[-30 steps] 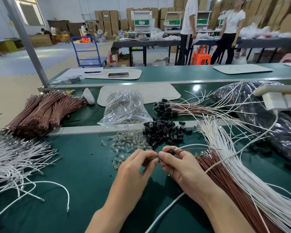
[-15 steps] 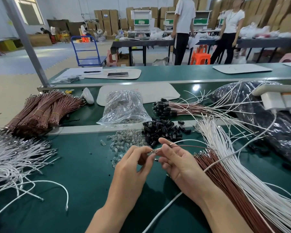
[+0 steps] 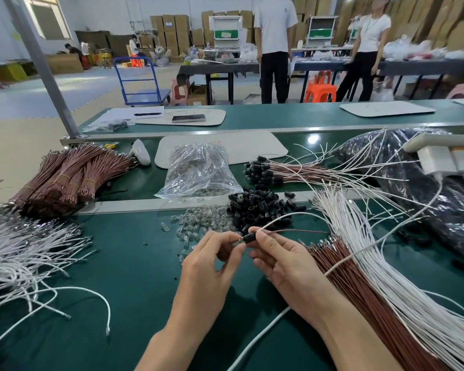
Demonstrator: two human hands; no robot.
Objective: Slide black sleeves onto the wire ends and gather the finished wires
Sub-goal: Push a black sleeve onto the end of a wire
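Sleeve (image 3: 249,237), black, is sitting pinched between your left hand (image 3: 212,266) and right hand (image 3: 284,261), just in front of the loose sleeve pile (image 3: 260,210). Both hands are gripping narrowly, right also holding paired wires (image 3: 287,228). Wire ends may be splaying, jamming inside or slipping out.

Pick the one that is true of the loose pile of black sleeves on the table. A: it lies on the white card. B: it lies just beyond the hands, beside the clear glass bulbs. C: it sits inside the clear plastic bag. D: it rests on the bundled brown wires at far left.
B: the loose black sleeves lie on the green table beyond both hands, right next to the clear bulbs.
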